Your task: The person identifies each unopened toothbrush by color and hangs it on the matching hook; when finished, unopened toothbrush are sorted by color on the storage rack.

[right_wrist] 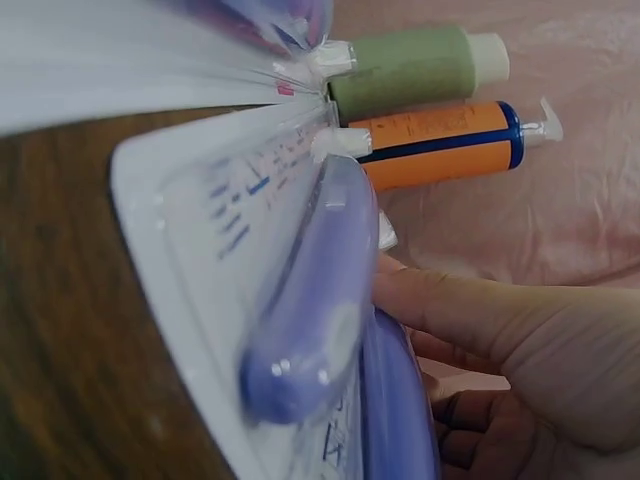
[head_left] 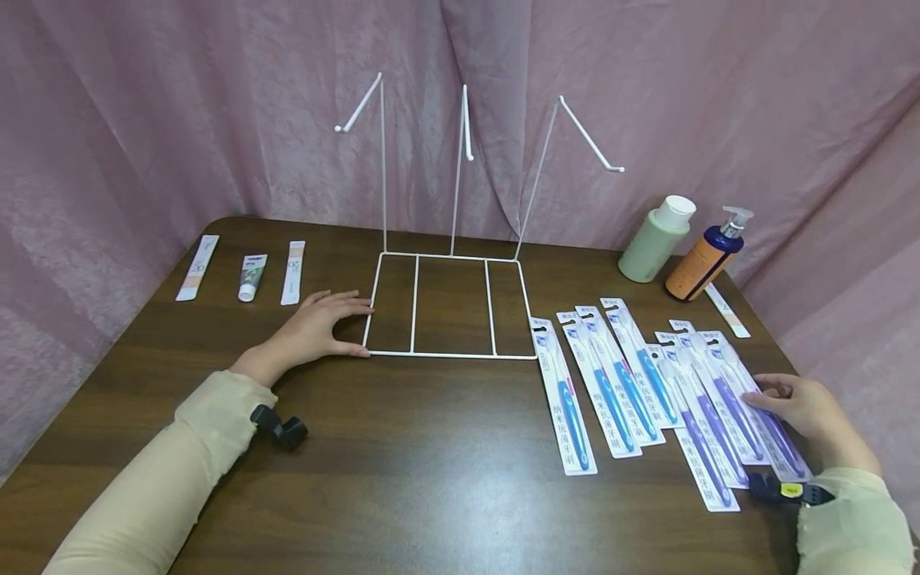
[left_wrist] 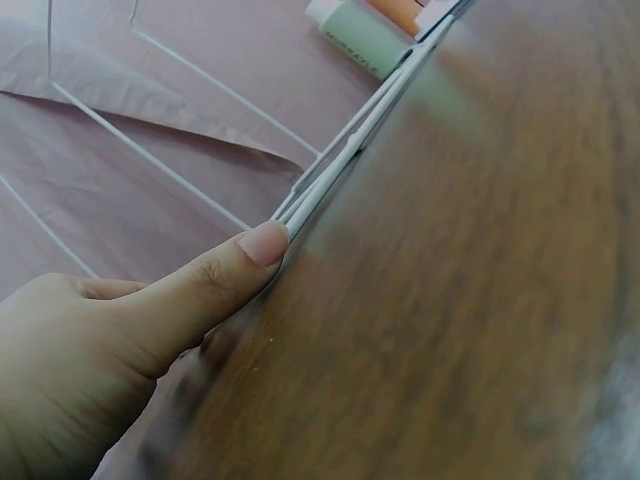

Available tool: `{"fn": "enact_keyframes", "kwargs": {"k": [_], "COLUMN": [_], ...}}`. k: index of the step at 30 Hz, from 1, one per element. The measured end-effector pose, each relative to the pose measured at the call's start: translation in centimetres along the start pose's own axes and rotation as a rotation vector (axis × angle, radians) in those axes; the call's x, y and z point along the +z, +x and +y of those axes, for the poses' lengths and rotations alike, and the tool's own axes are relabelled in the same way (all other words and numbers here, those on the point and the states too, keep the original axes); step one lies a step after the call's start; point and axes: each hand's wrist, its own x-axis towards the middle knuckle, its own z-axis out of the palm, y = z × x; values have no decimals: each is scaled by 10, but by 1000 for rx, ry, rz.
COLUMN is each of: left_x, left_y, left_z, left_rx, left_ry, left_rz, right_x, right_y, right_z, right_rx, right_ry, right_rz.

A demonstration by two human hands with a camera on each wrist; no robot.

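Left hand [head_left: 309, 323] at the wire rack [head_left: 451, 354], thumb and fingers extended against its left side near the front corner, not wrapped round it. The rack stands between my hands, base on the desk [head_left: 287, 519]. Too hard a push from the left could skid it: its front right corner lies at, or right beside, the nearest blue toothbrush pack [head_left: 571, 415], and contact would skew that one. Leaning on one corner might rock the tall uprights [head_left: 384, 168]. Right hand [head_left: 805, 403]: thumb at the outermost purple toothbrush pack [head_left: 779, 439], other fingers curled by its edge; whether they pinch it I cannot tell. The purple packs overlap, so shifting one may drag its neighbours, slick wrap sliding on card. Beyond the right hand, farther from me, the pump bottle [head_left: 704, 262] and green bottle [head_left: 652, 243]; a wide forward swing could catch the pump head and topple it.
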Motion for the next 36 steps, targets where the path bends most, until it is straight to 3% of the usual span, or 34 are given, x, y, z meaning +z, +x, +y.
{"fn": "enact_keyframes", "kwargs": {"k": [7, 15, 23, 36], "left_x": [2, 3, 1, 2], "left_y": [1, 0, 0, -3], "left_z": [1, 2, 1, 2], "left_rx": [5, 20, 6, 12], "left_ry": [5, 10, 12, 1], "left_rz": [4, 20, 12, 20], "right_x": [0, -10, -31, -61], "right_y": [-5, -11, -12, -19], "right_z": [4, -6, -40, -111], "right_rx": [-3, -42, -102, -232], "right_ry": [17, -19, 9, 144], "right_rz": [43, 167, 286, 460]}}
